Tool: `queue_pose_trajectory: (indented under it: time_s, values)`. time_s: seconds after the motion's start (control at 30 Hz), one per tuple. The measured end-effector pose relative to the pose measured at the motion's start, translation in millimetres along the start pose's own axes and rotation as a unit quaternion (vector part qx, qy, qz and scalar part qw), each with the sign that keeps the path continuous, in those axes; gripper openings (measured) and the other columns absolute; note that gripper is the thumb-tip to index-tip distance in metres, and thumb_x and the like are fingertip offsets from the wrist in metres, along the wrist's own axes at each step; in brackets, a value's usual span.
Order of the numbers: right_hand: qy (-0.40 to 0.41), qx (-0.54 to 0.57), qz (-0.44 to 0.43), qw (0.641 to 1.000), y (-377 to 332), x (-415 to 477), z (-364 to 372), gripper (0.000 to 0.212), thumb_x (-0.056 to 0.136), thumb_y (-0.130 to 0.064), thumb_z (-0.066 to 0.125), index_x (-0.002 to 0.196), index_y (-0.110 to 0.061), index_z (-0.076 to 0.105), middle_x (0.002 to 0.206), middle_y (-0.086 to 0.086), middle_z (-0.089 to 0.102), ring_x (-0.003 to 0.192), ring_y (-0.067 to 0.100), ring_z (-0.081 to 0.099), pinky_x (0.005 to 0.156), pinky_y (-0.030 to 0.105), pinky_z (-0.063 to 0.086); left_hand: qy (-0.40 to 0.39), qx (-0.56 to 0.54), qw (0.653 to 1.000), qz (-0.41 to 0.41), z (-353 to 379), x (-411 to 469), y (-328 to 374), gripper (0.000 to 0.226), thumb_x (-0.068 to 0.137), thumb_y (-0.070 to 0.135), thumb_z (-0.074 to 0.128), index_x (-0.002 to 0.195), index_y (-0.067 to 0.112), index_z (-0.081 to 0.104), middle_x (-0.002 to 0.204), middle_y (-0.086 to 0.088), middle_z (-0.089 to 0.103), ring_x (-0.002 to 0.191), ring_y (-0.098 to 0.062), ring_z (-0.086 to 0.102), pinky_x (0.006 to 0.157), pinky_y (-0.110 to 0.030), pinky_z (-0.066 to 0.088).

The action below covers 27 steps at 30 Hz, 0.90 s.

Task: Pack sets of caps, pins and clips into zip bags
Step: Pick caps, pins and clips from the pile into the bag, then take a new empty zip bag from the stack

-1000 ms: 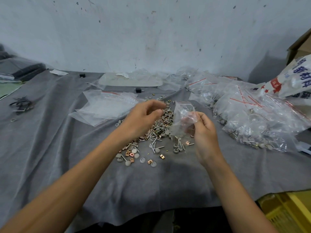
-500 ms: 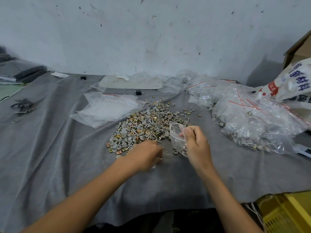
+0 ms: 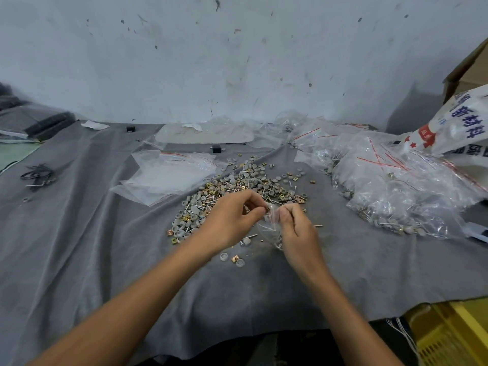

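A heap of grey caps, metal pins and brass clips (image 3: 239, 190) lies in the middle of the grey cloth (image 3: 79, 247). Just in front of it, a small clear zip bag (image 3: 269, 228) hangs between both hands. My right hand (image 3: 297, 228) pinches the bag's top edge from the right. My left hand (image 3: 232, 220) has its fingertips pinched at the bag's mouth from the left; whether it grips the bag or small parts is hidden. A few pins show inside the bag. Loose caps and one clip (image 3: 233, 258) lie under my left wrist.
Flat empty zip bags (image 3: 169, 173) are stacked left of the heap. A large mound of filled bags (image 3: 390, 188) covers the right side. A printed white sack (image 3: 454, 128) and cardboard box stand far right, a yellow crate (image 3: 454, 336) at lower right, black bits (image 3: 37, 175) far left.
My left hand rose from the cloth near the heap's front edge up to the bag's mouth. My right hand stayed in place with the bag. The camera tilted slightly.
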State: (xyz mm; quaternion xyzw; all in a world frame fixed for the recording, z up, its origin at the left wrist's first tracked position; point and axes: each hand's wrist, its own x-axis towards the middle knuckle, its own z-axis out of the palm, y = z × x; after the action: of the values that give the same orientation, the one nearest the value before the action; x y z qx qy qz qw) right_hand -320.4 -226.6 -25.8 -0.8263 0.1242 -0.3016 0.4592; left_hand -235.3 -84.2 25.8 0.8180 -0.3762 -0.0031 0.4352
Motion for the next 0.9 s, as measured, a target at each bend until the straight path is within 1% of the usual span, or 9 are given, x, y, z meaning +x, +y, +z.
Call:
queue_pose_trajectory:
  time_s: [0.23, 0.33, 0.47, 0.57, 0.63, 0.7, 0.77, 0.83, 0.9]
  values:
    - [0.022, 0.068, 0.039, 0.997, 0.2, 8.8, -8.0, 0.026, 0.107, -0.023, 0.046, 0.085, -0.018, 0.059, 0.08, -0.005, 0.061, 0.07, 0.003, 0.052, 0.065, 0.022, 0.041, 0.05, 0.014, 0.998, 0.029, -4.6, -2.3, -6.7, 0.017, 0.097, 0.021, 0.065, 0.104, 0.034, 0.074, 0.095, 0.018, 0.066, 0.081, 0.004, 0.057, 0.071, -0.014, 0.042]
    - [0.017, 0.13, 0.072, 0.989, -3.6, 15.9, -9.9, 0.028, 0.107, -0.023, 0.048, 0.085, -0.01, 0.059, 0.082, 0.008, 0.064, 0.069, 0.005, 0.053, 0.064, 0.021, 0.045, 0.069, -0.051, 0.996, -0.01, -13.6, 1.3, -9.8, 0.032, 0.096, 0.011, 0.06, 0.117, 0.034, 0.067, 0.108, 0.016, 0.065, 0.085, 0.007, 0.057, 0.071, -0.012, 0.042]
    - [-0.03, 0.271, 0.153, 0.95, -18.5, 23.4, -13.9, 0.026, 0.106, -0.024, 0.052, 0.089, -0.013, 0.068, 0.08, -0.003, 0.073, 0.065, 0.007, 0.062, 0.054, 0.02, 0.05, -0.047, -0.143, 0.987, -0.048, -24.7, 5.9, -6.2, 0.034, 0.097, 0.016, 0.066, 0.131, 0.021, 0.062, 0.123, 0.005, 0.068, 0.108, -0.006, 0.065, 0.085, -0.018, 0.051]
    - [-0.103, 0.33, 0.178, 0.921, -31.8, 24.3, -18.6, 0.019, 0.102, -0.023, 0.057, 0.096, -0.013, 0.072, 0.095, 0.015, 0.07, 0.072, 0.026, 0.063, 0.048, 0.024, 0.045, -0.03, -0.248, 0.968, -0.027, -29.7, 5.3, 5.7, 0.017, 0.096, 0.014, 0.067, 0.113, 0.011, 0.068, 0.104, 0.001, 0.074, 0.091, -0.003, 0.067, 0.078, -0.014, 0.051]
    - [-0.137, 0.362, 0.18, 0.904, -37.9, 24.3, -19.8, 0.019, 0.1, -0.023, 0.057, 0.102, -0.011, 0.073, 0.101, 0.019, 0.07, 0.085, 0.033, 0.063, 0.057, 0.028, 0.05, -0.011, -0.259, 0.966, -0.014, -34.4, 4.9, 15.3, 0.005, 0.096, 0.014, 0.066, 0.1, 0.011, 0.067, 0.084, 0.007, 0.071, 0.074, 0.0, 0.062, 0.067, -0.012, 0.047]
    - [-0.163, 0.395, 0.184, 0.885, -41.8, 25.1, -21.3, 0.037, 0.106, -0.033, 0.046, 0.12, -0.01, 0.071, 0.114, 0.015, 0.073, 0.103, 0.033, 0.066, 0.083, 0.039, 0.055, 0.006, -0.254, 0.967, -0.009, -39.4, 5.2, 24.1, 0.005, 0.099, 0.013, 0.063, 0.096, 0.009, 0.065, 0.081, 0.001, 0.069, 0.07, -0.005, 0.06, 0.065, -0.016, 0.046]
    - [-0.165, 0.428, 0.189, 0.868, -43.6, 26.2, -26.4, 0.062, 0.106, -0.054, 0.029, 0.132, -0.012, 0.066, 0.126, 0.015, 0.07, 0.117, 0.028, 0.065, 0.102, 0.044, 0.048, 0.036, -0.231, 0.972, -0.002, -44.5, 5.0, 33.6, 0.006, 0.1, 0.015, 0.061, 0.096, 0.011, 0.063, 0.083, -0.006, 0.067, 0.071, -0.011, 0.06, 0.066, -0.021, 0.048]
    - [-0.155, 0.449, 0.171, 0.863, -47.0, 25.3, -32.7, 0.079, 0.096, -0.07, 0.029, 0.135, -0.011, 0.063, 0.128, 0.015, 0.069, 0.121, 0.026, 0.064, 0.106, 0.043, 0.046, 0.07, -0.204, 0.976, 0.004, -48.5, 3.5, 41.0, 0.006, 0.1, 0.018, 0.062, 0.094, 0.016, 0.061, 0.084, -0.006, 0.066, 0.069, -0.011, 0.06, 0.063, -0.022, 0.048]
    - [-0.145, 0.415, 0.111, 0.891, -52.5, 22.2, -34.3, 0.07, 0.09, -0.065, 0.05, 0.13, -0.01, 0.065, 0.124, 0.013, 0.072, 0.114, 0.023, 0.068, 0.101, 0.039, 0.052, 0.097, -0.188, 0.977, 0.01, -53.2, 0.9, 46.1, 0.007, 0.1, 0.019, 0.062, 0.094, 0.018, 0.061, 0.084, -0.003, 0.066, 0.066, -0.009, 0.06, 0.06, -0.02, 0.048]
